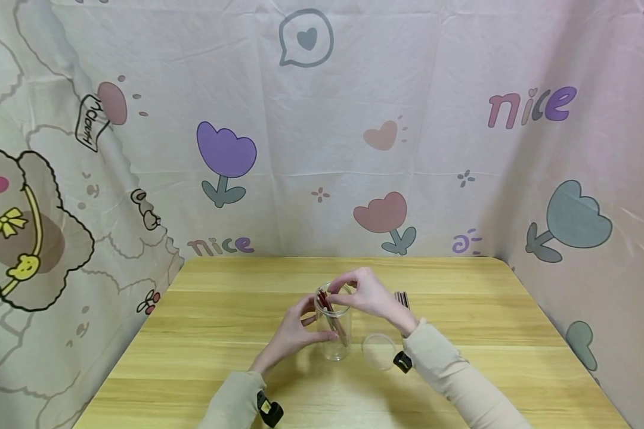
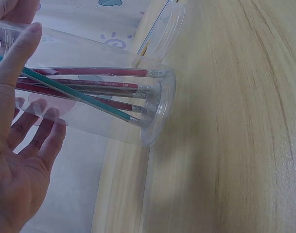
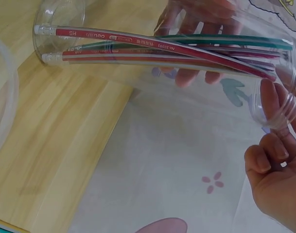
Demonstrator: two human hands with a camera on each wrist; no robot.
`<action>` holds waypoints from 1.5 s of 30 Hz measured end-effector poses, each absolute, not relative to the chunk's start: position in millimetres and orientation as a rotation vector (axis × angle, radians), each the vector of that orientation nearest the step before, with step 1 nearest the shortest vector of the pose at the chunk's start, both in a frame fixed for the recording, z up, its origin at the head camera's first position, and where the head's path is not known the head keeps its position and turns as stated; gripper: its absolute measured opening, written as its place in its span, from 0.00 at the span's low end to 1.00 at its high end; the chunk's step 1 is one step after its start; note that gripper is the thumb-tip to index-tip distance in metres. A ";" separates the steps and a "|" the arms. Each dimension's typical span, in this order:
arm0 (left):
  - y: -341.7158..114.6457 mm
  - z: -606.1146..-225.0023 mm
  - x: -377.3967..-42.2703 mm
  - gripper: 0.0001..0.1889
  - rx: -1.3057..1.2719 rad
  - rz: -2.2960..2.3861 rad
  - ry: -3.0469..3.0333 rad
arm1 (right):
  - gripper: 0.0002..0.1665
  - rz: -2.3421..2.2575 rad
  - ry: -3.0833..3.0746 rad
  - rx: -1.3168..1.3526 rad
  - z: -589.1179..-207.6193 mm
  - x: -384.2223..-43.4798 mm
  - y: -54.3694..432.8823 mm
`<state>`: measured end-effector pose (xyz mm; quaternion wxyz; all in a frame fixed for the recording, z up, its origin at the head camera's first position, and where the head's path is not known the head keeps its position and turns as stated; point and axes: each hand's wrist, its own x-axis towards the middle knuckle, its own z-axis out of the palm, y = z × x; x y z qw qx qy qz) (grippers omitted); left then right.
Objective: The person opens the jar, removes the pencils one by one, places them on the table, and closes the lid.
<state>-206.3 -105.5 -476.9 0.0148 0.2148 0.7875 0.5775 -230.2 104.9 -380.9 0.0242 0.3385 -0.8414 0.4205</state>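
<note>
A tall clear plastic jar stands on the table with several red, teal and dark pencils inside. My left hand grips its side, thumb in front and fingers behind. At the jar's mouth is my right hand, a finger reaching inside. In the right wrist view, that finger touches the upper end of a red pencil; the thumb is hidden there. Eraser ends rest at the jar's bottom, and a teal pencil leans across the others in the left wrist view.
A round clear lid lies just right of the jar. Behind the right wrist, more pencils lie together on the wooden table. A printed cloth hangs behind and at the sides.
</note>
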 end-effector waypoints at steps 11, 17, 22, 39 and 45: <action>-105.4 -476.1 -206.3 0.39 0.672 1.819 2.420 | 0.03 1.085 -2.619 1.042 -378.6 -229.2 97.8; -106.2 -477.1 -206.9 0.38 0.677 1.820 2.424 | 0.02 0.963 -2.653 1.012 -374.9 -228.5 94.1; -105.9 -476.8 -206.2 0.38 0.681 1.825 2.430 | 0.03 0.940 -2.650 1.021 -373.9 -228.2 92.1; -105.4 -476.8 -207.1 0.38 0.667 1.819 2.440 | 0.02 1.283 -2.603 1.007 -376.3 -229.5 103.6; -105.1 -477.3 -207.5 0.37 0.673 1.809 2.443 | 0.03 1.403 -2.534 0.976 -375.7 -227.0 108.9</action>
